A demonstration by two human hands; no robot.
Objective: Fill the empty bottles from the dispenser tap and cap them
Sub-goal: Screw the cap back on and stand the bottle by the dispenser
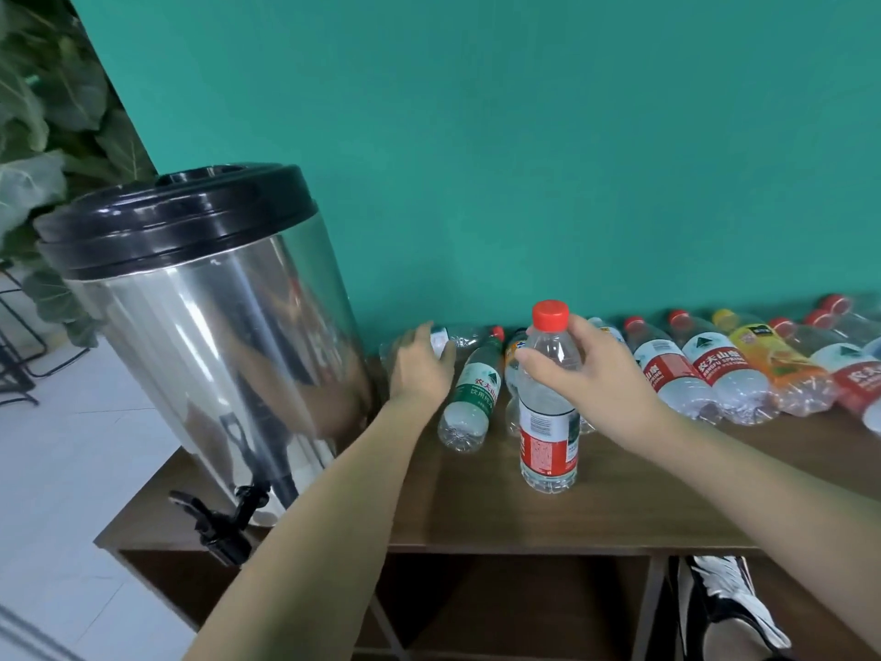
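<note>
At the left, steel dispenser [210, 326] with black lid, its black tap [214, 517] hanging over the near-left corner of the wooden table [619, 508]. Along the far edge against the teal wall, a row of empty bottles [705, 369] lying on their sides (red, yellow and green labels). Near the table's middle, upright red-capped bottle [548, 422], gripped round its shoulder by the right hand [586, 369]; further left, left hand [419, 364] curled over a clear bottle [448, 338] lying beside the dispenser.
</note>
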